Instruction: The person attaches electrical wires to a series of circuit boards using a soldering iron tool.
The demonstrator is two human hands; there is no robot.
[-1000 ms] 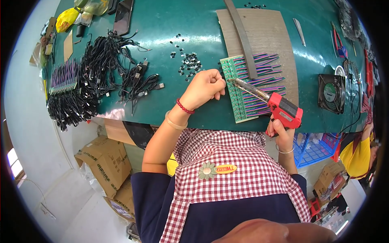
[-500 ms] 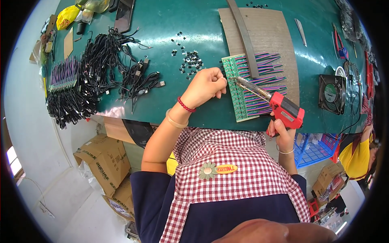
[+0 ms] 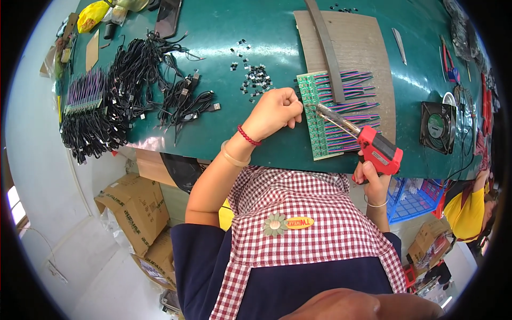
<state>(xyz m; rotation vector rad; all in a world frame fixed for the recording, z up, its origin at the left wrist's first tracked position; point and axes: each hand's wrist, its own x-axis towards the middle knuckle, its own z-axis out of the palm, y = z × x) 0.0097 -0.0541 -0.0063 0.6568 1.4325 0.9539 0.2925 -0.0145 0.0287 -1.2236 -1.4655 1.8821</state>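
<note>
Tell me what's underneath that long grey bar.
The long grey bar lies across the brown board, its near end over the multicoloured wires of the green circuit boards. Wires show on both sides; whatever lies directly beneath the bar is covered.

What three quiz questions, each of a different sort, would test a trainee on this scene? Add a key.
1. Which of the hands grips the red gun-shaped tool? A) left hand; B) right hand; C) both.
2. True or false: the black fan is to the right of the green circuit boards.
3. What long thing lies over the brown board and some wires?

Key: 1. B. 2. True. 3. A grey bar.
</note>
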